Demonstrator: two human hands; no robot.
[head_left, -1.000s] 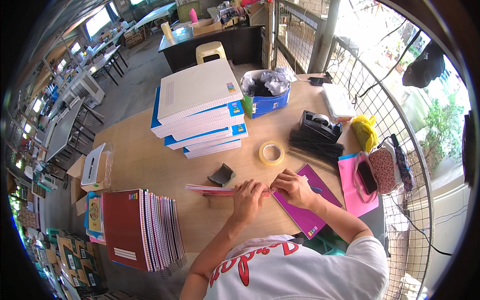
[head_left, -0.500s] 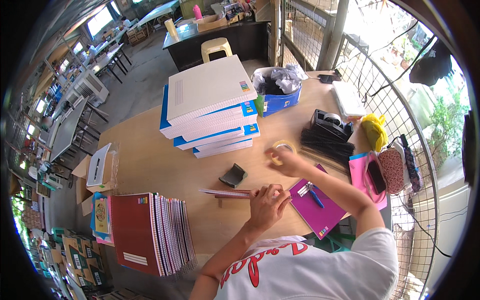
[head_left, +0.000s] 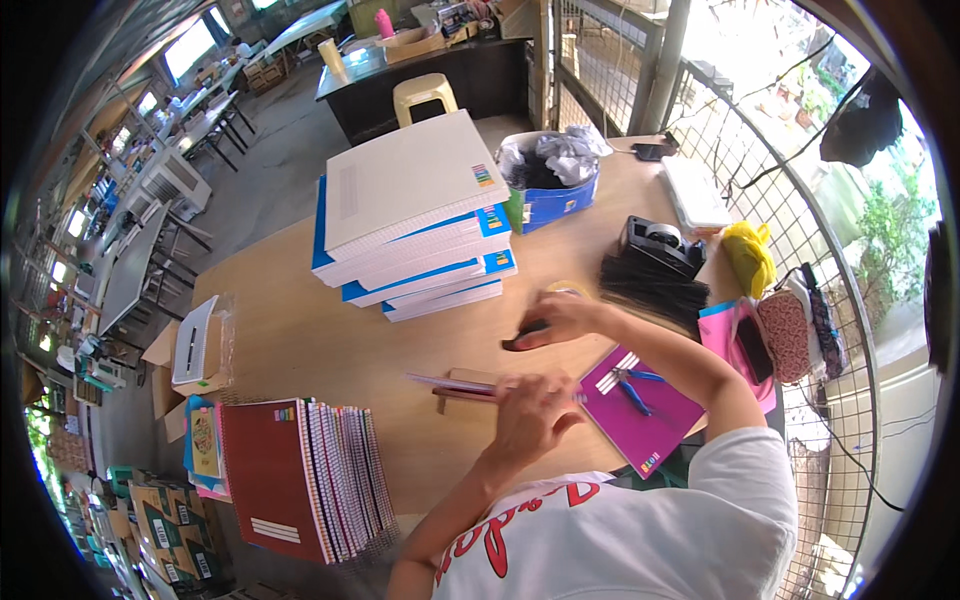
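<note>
My left hand [head_left: 532, 415] is closed over a thin notebook [head_left: 455, 383] seen almost edge-on, its far end sticking out to the left. Beneath it lies a tan wooden block [head_left: 468, 407]. Some of the left fingers are blurred. In my right hand [head_left: 568, 316] is a small dark block-like piece [head_left: 531, 334], gripped just above the table. Behind that hand a yellowish tape roll [head_left: 572, 288] is mostly hidden. A purple notebook [head_left: 650, 430] lies flat to the right, with blue-handled pliers [head_left: 634, 392] on it.
White and blue notebooks form a tall stack [head_left: 410, 190] at the back. Spiral notebooks [head_left: 270, 470] stand left. A blue box [head_left: 565, 205] holds crumpled material. Right are a tape dispenser [head_left: 665, 245], black coils [head_left: 650, 285], a yellow bag [head_left: 748, 260] and a patterned pouch [head_left: 788, 340].
My right hand has moved from the tape roll and picked up the dark piece from the table. The left hand has shifted slightly, staying on the thin notebook. The pliers' handles look more spread.
</note>
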